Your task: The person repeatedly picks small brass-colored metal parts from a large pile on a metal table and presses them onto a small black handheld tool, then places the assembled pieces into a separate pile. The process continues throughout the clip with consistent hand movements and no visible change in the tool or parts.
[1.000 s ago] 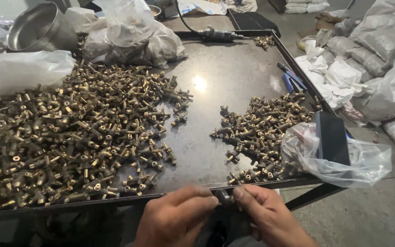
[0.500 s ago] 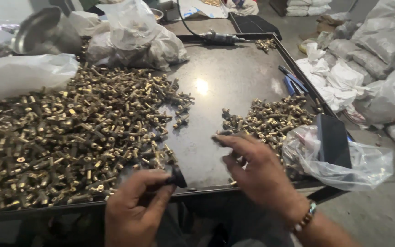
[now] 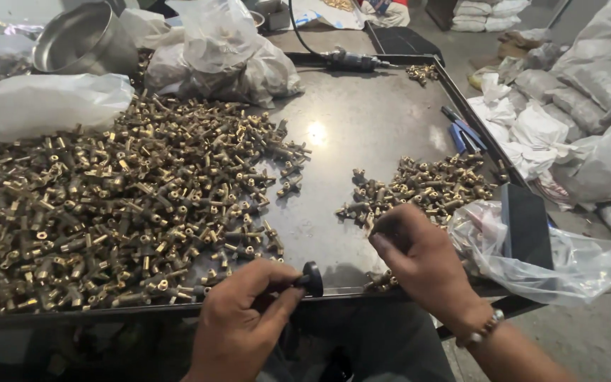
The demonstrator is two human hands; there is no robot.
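Your left hand (image 3: pixel 238 322) pinches a black knob (image 3: pixel 312 278); your right hand (image 3: pixel 419 262) closes over brass fittings (image 3: pixel 419 185) (small pile), picking one.

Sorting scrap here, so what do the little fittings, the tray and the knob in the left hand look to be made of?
Fittings: likely brass, yellow metallic shine. Tray: dark metal sheet, glossy, reflecting a light. Knob in the left hand: matte black, perhaps plastic or rubber.
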